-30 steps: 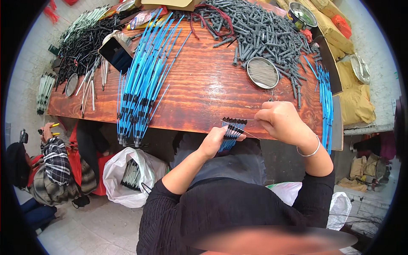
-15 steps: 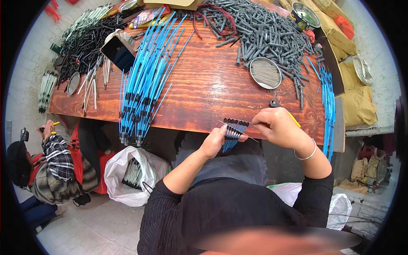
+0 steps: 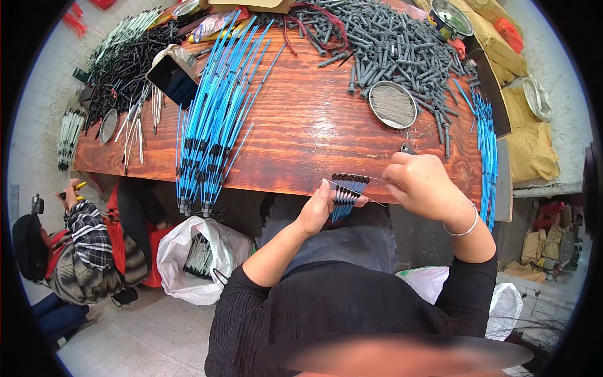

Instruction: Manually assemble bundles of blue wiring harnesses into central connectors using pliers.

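Note:
Over the table's front edge, my left hand grips a small fan of blue umbrella ribs by their black jointed ends. The black ends lie side by side in two rows, fingers behind them. A thin wire runs from the upper row to my right hand, whose fingers are pinched together on it. Another thin wire end sticks out past the lower row. Just beyond my right hand lies a black-handled tool, partly hidden by the hand.
Blue ribs lie bundled left of centre, with more at the right edge. Grey plastic parts are heaped behind a round tin of thin wires. A phone rests at left; a person sits beyond a white bag.
My right hand has moved a little to the right, away from the ribs, and more wire shows between it and them. My left hand stays nearly in place.

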Motion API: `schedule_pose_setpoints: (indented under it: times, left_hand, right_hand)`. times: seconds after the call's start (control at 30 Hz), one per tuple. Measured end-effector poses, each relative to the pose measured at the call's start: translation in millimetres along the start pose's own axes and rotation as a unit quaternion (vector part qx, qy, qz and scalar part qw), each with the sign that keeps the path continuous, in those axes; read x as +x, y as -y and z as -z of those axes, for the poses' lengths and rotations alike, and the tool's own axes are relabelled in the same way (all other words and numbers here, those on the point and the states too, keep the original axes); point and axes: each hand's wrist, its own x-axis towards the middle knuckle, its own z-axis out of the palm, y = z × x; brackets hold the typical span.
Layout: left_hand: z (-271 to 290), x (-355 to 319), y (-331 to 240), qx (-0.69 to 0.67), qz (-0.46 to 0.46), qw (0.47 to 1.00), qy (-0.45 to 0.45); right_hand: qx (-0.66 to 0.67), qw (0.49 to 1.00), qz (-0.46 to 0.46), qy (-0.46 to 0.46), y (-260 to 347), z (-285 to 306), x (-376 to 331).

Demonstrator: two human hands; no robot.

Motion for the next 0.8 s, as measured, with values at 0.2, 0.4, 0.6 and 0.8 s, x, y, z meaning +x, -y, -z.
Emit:
schedule_pose_setpoints:
  times: [0.2,0.4,0.6,0.8]
  left_hand:
    - [3,-1,-6,0.058,0.030,0.998,-0.002]
    - [-2,-2,-8,0.039,0.027,0.999,-0.007]
    - [4,-1,-7,0.014,0.022,0.999,0.019]
    - [-1,0,-5,-0.004,0.021,1.000,-0.005]
  right_hand:
    - [0.027,0.999,0.009,-0.030,-5,1,-3]
    - [0.088,0.995,0.009,-0.038,-7,-6,-1]
    - [0.159,0.986,0.003,-0.045,-8,-14,-2]
    - [0.135,0.990,-0.020,-0.022,-7,-4,3]
